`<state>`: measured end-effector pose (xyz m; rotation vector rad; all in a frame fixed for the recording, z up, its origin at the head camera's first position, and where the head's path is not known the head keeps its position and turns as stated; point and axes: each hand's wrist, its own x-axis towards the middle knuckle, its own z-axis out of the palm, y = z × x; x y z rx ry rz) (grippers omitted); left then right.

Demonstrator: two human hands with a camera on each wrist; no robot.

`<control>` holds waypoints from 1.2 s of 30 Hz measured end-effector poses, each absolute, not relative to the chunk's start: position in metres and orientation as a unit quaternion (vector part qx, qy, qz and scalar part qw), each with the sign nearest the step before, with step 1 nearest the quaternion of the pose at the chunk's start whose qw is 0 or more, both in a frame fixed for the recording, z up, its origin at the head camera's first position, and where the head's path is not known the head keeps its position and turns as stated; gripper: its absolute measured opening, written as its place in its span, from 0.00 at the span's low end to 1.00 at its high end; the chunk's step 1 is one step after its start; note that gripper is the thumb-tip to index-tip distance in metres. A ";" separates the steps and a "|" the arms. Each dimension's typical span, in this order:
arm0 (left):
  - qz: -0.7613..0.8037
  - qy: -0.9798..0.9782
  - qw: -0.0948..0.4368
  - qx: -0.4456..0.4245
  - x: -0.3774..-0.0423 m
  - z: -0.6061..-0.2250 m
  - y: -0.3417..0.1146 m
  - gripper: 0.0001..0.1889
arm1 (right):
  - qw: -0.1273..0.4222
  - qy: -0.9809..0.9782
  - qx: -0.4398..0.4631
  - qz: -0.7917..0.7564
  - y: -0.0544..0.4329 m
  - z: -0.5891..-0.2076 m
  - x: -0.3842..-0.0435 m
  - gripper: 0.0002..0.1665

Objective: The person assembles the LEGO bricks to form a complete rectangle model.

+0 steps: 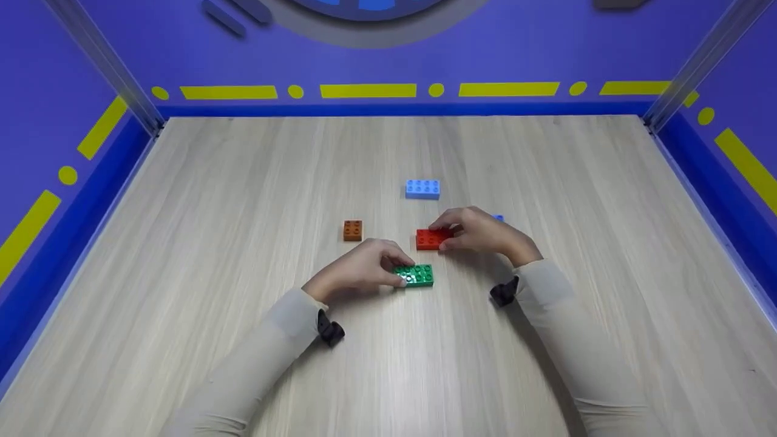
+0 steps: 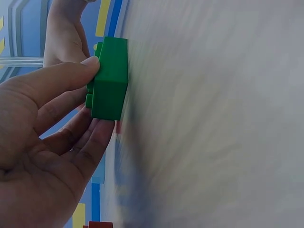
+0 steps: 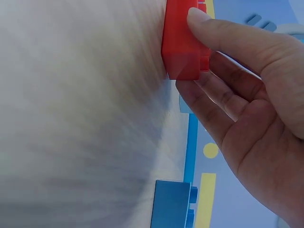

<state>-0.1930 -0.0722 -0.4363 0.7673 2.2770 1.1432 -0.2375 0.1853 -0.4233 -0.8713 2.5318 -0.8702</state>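
My left hand (image 1: 368,267) pinches the left end of a green toy building brick (image 1: 420,275), thumb on the near side and fingers at the far side. In the left wrist view the green brick (image 2: 111,78) stands between thumb and fingertips. Just beyond it, my right hand (image 1: 476,230) pinches the right end of a red building brick (image 1: 428,240). Thumb and fingers meet the red brick (image 3: 183,42) in the right wrist view too. The two bricks are apart, both at the wooden tabletop, studs up.
A light blue brick (image 1: 422,189) lies farther back. An orange-brown, shorter brick (image 1: 352,230) sits left of the red one. Behind my right hand a blue brick (image 1: 498,218) is mostly hidden. Purple walls with yellow marks (image 1: 368,91) border the table (image 1: 243,182).
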 end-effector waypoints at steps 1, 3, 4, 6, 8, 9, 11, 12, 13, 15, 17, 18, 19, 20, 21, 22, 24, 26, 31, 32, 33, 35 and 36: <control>0.416 0.833 0.237 0.279 -0.194 -0.436 -0.072 0.17 | 0.161 0.887 -0.308 -0.303 0.186 -0.423 -0.237 0.23; 0.413 0.835 0.237 0.277 -0.194 -0.436 -0.073 0.17 | 0.160 0.886 -0.310 -0.304 0.186 -0.423 -0.237 0.23; 0.413 0.835 0.238 0.275 -0.195 -0.436 -0.074 0.17 | 0.161 0.886 -0.310 -0.304 0.187 -0.423 -0.237 0.23; 0.412 0.836 0.238 0.273 -0.195 -0.436 -0.074 0.17 | 0.160 0.885 -0.313 -0.305 0.188 -0.423 -0.236 0.23; 0.414 0.836 0.237 0.272 -0.196 -0.436 -0.076 0.17 | 0.162 0.885 -0.310 -0.307 0.188 -0.422 -0.236 0.23; 0.413 0.837 0.235 0.272 -0.197 -0.436 -0.076 0.17 | 0.163 0.885 -0.310 -0.308 0.189 -0.422 -0.236 0.23; 0.413 0.838 0.231 0.270 -0.198 -0.436 -0.077 0.17 | 0.163 0.885 -0.309 -0.308 0.190 -0.422 -0.236 0.23; 0.412 0.840 0.229 0.270 -0.199 -0.436 -0.077 0.17 | 0.163 0.885 -0.309 -0.307 0.190 -0.422 -0.236 0.23; 0.410 0.842 0.227 0.268 -0.199 -0.436 -0.078 0.17 | 0.164 0.885 -0.309 -0.307 0.190 -0.422 -0.236 0.23; 0.405 0.846 0.223 0.265 -0.200 -0.436 -0.079 0.17 | 0.164 0.885 -0.309 -0.307 0.190 -0.423 -0.236 0.23; 0.402 0.849 0.220 0.264 -0.201 -0.436 -0.079 0.17 | 0.163 0.886 -0.309 -0.306 0.191 -0.423 -0.236 0.23; 0.400 0.850 0.218 0.263 -0.201 -0.436 -0.080 0.17 | 0.163 0.886 -0.309 -0.305 0.191 -0.422 -0.236 0.23; 0.399 0.851 0.218 0.262 -0.201 -0.436 -0.080 0.17 | 0.163 0.885 -0.310 -0.306 0.191 -0.422 -0.236 0.23; 0.399 0.852 0.217 0.262 -0.201 -0.435 -0.081 0.17 | 0.163 0.885 -0.310 -0.306 0.191 -0.422 -0.235 0.23; 0.399 0.851 0.217 0.262 -0.202 -0.435 -0.081 0.17 | 0.163 0.885 -0.311 -0.306 0.192 -0.422 -0.235 0.23; 0.399 0.851 0.218 0.262 -0.202 -0.435 -0.081 0.17 | 0.163 0.885 -0.311 -0.307 0.192 -0.422 -0.235 0.23; 0.400 0.851 0.217 0.263 -0.203 -0.434 -0.081 0.17 | 0.166 0.885 -0.307 -0.309 0.193 -0.422 -0.234 0.23; 0.402 0.850 0.215 0.265 -0.204 -0.435 -0.081 0.17 | 0.168 0.885 -0.304 -0.311 0.193 -0.423 -0.233 0.23; 0.404 0.849 0.206 0.272 -0.206 -0.437 -0.082 0.17 | 0.175 0.887 -0.291 -0.313 0.194 -0.423 -0.231 0.23; 0.403 0.850 0.204 0.272 -0.206 -0.437 -0.082 0.17 | 0.178 0.888 -0.287 -0.313 0.194 -0.423 -0.231 0.23; 0.402 0.851 0.204 0.271 -0.207 -0.437 -0.082 0.17 | 0.179 0.888 -0.286 -0.313 0.195 -0.423 -0.231 0.23; 0.403 0.852 0.203 0.267 -0.207 -0.437 -0.082 0.17 | 0.182 0.887 -0.285 -0.315 0.195 -0.423 -0.231 0.23; 0.402 0.853 0.203 0.264 -0.208 -0.437 -0.081 0.16 | 0.182 0.887 -0.284 -0.315 0.195 -0.423 -0.231 0.23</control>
